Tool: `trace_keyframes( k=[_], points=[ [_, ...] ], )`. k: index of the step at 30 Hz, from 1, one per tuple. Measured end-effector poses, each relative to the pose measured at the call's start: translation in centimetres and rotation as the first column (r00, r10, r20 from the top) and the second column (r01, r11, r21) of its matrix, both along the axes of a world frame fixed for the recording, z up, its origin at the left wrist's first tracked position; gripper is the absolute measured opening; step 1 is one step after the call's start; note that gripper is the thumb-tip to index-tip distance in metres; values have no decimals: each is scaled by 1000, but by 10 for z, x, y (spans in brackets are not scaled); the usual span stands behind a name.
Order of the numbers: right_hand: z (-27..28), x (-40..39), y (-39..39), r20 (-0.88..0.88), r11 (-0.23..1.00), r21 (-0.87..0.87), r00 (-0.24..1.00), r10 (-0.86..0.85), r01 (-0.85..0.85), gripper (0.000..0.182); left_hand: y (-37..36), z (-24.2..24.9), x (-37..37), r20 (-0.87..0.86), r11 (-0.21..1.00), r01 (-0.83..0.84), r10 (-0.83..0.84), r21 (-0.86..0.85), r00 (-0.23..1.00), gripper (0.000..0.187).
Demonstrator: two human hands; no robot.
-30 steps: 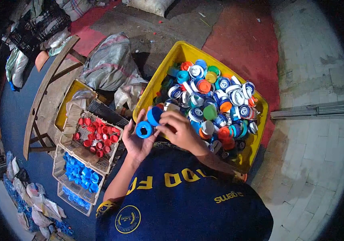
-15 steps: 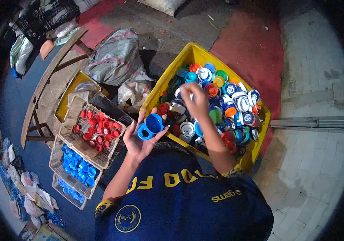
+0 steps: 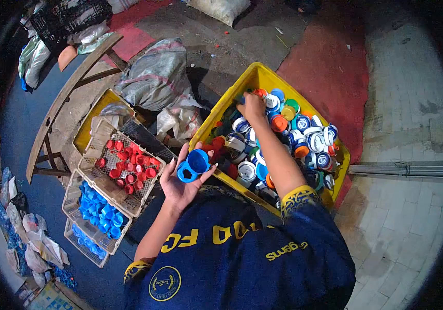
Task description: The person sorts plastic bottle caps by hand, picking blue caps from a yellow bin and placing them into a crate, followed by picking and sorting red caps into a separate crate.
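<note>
"FC" and "gems" mark our shirt (image 3: 221, 279); our left hand (image 3: 178, 190) clasps blue caps (image 3: 198, 162); how our right hand (image 3: 253, 108) grips, we cannot tell.

Left hand (image 3: 179, 188) sits around 8 o'clock from the middle of the view, palm up, thumb poking toward 11 and the fingers fanned from 12 to about 2, curled in a cupped hold. Left forearm (image 3: 157, 233) slants up toward 1 o'clock. Right hand (image 3: 253, 107) is out at 1 o'clock, back of it facing up, fingertips too hidden to read tbh. Right forearm (image 3: 282, 164) is reaching out, angled toward 11.
</note>
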State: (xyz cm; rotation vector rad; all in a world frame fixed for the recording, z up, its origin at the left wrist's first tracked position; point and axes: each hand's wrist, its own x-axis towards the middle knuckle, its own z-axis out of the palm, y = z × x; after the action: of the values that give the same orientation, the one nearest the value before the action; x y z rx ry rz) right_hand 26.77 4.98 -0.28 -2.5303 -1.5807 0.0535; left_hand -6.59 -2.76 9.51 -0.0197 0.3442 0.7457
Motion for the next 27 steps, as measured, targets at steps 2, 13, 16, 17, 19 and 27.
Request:
trace_keyframes(
  k=[2,13,16,17,19,27],
  points=[
    [-1,1,-17,2,964,265,1000,26,-26,37,2,-1,1,15,1000,-2,3,-9,1000,67],
    [62,-33,-95,-593,697,609,801,84,378,41,9,-3,24,73,997,77,-77,-6,994,65],
    [71,-55,-117,-892,659,453,311,329,601,37,9,-4,29,73,995,98,-99,13,992,61],
    [76,-64,-124,-907,659,376,114,404,651,36,9,-4,30,70,994,105,-107,24,992,59],
    [91,-82,-132,-859,653,299,-102,502,695,39,9,-5,32,72,994,111,-112,20,991,59],
    [115,-132,-158,-786,708,466,-119,607,532,56,8,-7,35,68,996,82,-83,15,994,62]
  ],
)
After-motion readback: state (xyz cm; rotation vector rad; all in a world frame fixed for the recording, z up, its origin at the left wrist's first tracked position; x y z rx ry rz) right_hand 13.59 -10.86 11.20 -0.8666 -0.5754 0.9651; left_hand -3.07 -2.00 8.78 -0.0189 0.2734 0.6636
